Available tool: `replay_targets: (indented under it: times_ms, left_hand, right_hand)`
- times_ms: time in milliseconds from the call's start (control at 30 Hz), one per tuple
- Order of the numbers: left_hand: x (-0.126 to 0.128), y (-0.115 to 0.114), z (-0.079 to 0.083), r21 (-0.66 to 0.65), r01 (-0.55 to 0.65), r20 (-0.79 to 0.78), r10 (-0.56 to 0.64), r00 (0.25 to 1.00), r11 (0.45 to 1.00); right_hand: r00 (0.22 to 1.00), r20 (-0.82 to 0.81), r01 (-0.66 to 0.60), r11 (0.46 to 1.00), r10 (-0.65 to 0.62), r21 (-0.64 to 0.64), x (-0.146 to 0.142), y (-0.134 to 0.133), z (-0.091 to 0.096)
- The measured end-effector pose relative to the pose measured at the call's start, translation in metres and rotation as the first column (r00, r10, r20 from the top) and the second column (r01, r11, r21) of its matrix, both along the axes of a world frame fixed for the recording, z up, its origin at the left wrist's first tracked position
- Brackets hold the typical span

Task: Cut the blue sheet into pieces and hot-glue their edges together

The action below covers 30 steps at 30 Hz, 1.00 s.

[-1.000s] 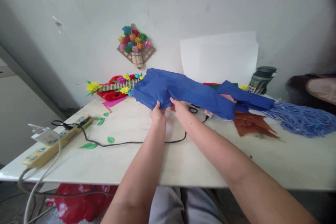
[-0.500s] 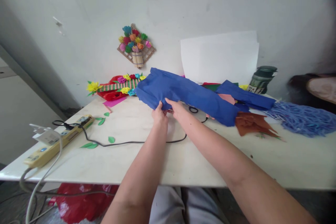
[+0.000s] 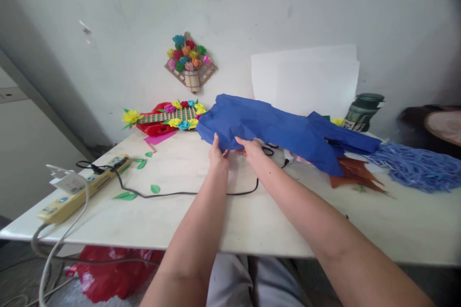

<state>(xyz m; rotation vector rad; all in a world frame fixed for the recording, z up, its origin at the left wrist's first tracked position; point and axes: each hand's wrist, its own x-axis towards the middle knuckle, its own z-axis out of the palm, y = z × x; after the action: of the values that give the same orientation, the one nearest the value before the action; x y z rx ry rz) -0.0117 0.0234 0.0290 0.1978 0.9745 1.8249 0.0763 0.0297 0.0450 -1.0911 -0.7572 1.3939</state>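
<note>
A large sheet of blue crepe paper (image 3: pixel 273 127) is held up above the white table (image 3: pixel 230 220) in both hands. My left hand (image 3: pixel 218 153) pinches its near lower edge, fingers closed on the paper. Just to the right, my right hand (image 3: pixel 252 149) grips the same edge, fingers closed too. The sheet droops to the right over black scissors (image 3: pixel 268 149), which are partly hidden. A second blue piece (image 3: pixel 349 138) lies further right.
A yellow power strip (image 3: pixel 82 187) with a black cord (image 3: pixel 187 195) lies left. Green paper leaves (image 3: pixel 155 188), a flower-trimmed craft (image 3: pixel 169 117), brown paper (image 3: pixel 355 172), blue shredded paper (image 3: pixel 418 168), a dark jar (image 3: pixel 362 111) and white sheets (image 3: pixel 306 79) surround the hands. A flower basket craft (image 3: pixel 190 63) hangs on the wall.
Both hands kept their grip on the blue paper and shifted slightly right; the sheet's right end now droops lower over the brown paper.
</note>
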Motion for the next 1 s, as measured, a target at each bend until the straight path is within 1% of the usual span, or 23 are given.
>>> replay_targets:
  times_ms: [67,133,233,300,433,567,700,800,867,1000]
  left_hand:
    - [-0.006,0.001,0.0,-0.038,-0.086,-0.016,0.085,0.996,0.996]
    - [-0.011,0.002,-0.001,-0.042,-0.151,-0.043,0.149,0.988,0.988]
    - [-0.019,0.006,-0.003,-0.053,-0.229,-0.056,0.226,0.973,0.972]
    - [-0.022,0.008,-0.005,-0.054,-0.258,-0.049,0.255,0.966,0.965]
    - [-0.024,0.011,-0.007,0.002,-0.253,-0.021,0.253,0.967,0.967]
    - [-0.022,0.011,-0.007,-0.01,-0.238,-0.001,0.238,0.971,0.971]
    - [-0.02,0.01,-0.007,-0.001,-0.178,0.038,0.178,0.983,0.984]
    - [-0.023,0.009,-0.006,0.013,-0.152,0.006,0.152,0.988,0.988]
    - [-0.027,0.009,-0.006,-0.001,-0.191,-0.047,0.191,0.98,0.981]
    - [-0.032,0.01,-0.004,-0.072,-0.32,-0.133,0.308,0.942,0.945]
  right_hand:
    - [0.999,0.035,0.014,1.0,-0.014,-0.016,0.002,0.0,0.0]
    - [0.997,0.068,0.019,1.0,-0.019,-0.002,0.003,-0.001,0.001]
    - [0.995,0.101,-0.01,1.0,0.007,0.03,0.004,-0.003,0.002]
    - [0.994,0.108,-0.02,0.999,0.015,0.043,0.004,-0.004,0.002]
    - [0.995,0.099,0.015,0.997,-0.022,0.075,0.006,0.0,-0.003]
    - [0.996,0.09,-0.001,0.995,-0.008,0.104,0.01,0.007,-0.01]
    - [0.997,0.077,-0.02,0.989,0.008,0.147,0.014,0.01,-0.012]
    - [0.997,0.072,-0.023,0.985,0.011,0.174,0.018,0.009,-0.012]
    - [0.997,0.071,-0.043,0.983,0.031,0.18,0.02,0.008,-0.012]
    - [0.996,0.07,-0.07,0.983,0.058,0.169,0.022,0.009,-0.015]
